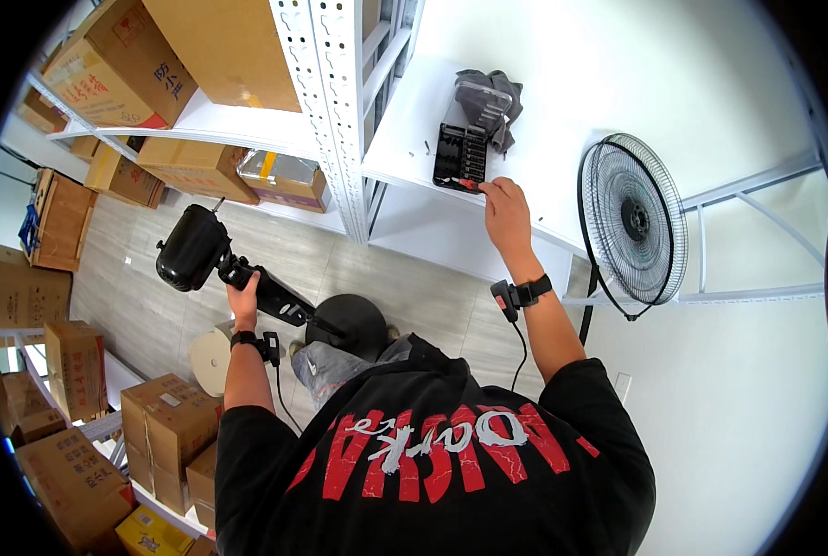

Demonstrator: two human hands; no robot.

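My left hand (244, 298) is closed around the neck of a black pedestal fan stand, just below its motor head (194, 247). The motor shaft points up bare, and the round base (351, 326) rests on the floor by my feet. On the white shelf, my right hand (507, 211) pinches a red and black screwdriver (468, 184) at the near edge of a black bit case (460, 153). Several bits stand in the case, whose clear lid is raised. Behind it lies a crumpled grey cloth (505, 91). Small dark screws (426, 145) lie left of the case.
A round black fan grille (633, 218) leans at the shelf's right end, its loose rim ring hanging over the edge. A white perforated upright (335, 111) rises left of the shelf. Cardboard boxes (201, 167) fill racks at left. A beige disc (210, 360) lies near my left forearm.
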